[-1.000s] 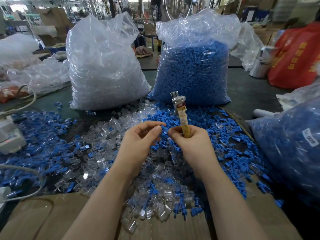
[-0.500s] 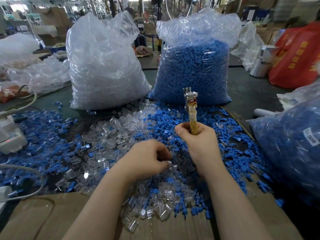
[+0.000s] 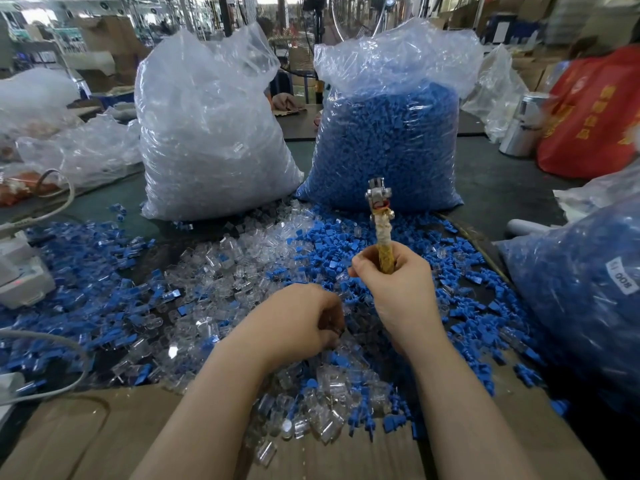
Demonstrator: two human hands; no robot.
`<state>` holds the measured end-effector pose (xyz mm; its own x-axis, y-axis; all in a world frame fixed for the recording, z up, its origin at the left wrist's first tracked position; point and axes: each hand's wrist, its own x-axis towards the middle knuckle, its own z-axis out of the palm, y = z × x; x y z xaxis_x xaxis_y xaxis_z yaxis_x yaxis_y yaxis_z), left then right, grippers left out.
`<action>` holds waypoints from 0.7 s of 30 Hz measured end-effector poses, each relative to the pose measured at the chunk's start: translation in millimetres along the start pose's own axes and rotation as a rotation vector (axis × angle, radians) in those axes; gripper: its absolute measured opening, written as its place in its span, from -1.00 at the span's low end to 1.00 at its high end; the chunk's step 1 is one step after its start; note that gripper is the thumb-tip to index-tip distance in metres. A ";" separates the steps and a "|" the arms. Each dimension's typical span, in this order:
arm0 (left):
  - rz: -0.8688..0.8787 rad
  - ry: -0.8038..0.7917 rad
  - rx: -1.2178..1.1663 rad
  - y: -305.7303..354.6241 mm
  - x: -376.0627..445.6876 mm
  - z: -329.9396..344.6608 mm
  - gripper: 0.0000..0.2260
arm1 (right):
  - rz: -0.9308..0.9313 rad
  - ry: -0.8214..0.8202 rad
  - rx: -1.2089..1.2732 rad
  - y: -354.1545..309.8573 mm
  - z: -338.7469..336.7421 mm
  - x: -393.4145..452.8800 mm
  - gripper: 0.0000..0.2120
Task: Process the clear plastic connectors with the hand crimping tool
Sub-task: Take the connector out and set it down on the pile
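Note:
A loose heap of clear plastic connectors (image 3: 221, 268) mixed with small blue parts (image 3: 325, 244) covers the table in front of me. My right hand (image 3: 394, 289) grips the crimping tool (image 3: 380, 216) by its yellow wrapped handle, and the tool stands upright with its metal head at the top. My left hand (image 3: 298, 323) is down in the heap just left of the right wrist, knuckles up and fingers curled into the clear connectors. What those fingers hold is hidden under the hand.
A big bag of clear connectors (image 3: 207, 133) and a big bag of blue parts (image 3: 391, 136) stand behind the heap. Another bag of blue parts (image 3: 581, 292) lies at the right. Cardboard (image 3: 69, 438) covers the near edge. A white device (image 3: 20, 271) with cables sits at the left.
My left hand has dropped from beside the tool down into the heap of connectors. My right hand has shifted the tool slightly right and keeps it upright.

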<state>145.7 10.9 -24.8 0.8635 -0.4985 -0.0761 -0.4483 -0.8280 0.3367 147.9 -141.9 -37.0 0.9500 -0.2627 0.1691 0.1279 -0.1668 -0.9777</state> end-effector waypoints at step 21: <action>-0.182 0.322 -1.857 -4.8 -0.8 -7.4 -0.77 | -0.126 -0.073 0.070 -3.2 4.7 -5.3 -0.86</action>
<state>148.9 17.1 -19.4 0.9681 -0.2060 -0.1424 0.2337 0.5391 0.8092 143.8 -135.5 -35.4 0.9430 -0.1738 0.2838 0.2645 -0.1265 -0.9561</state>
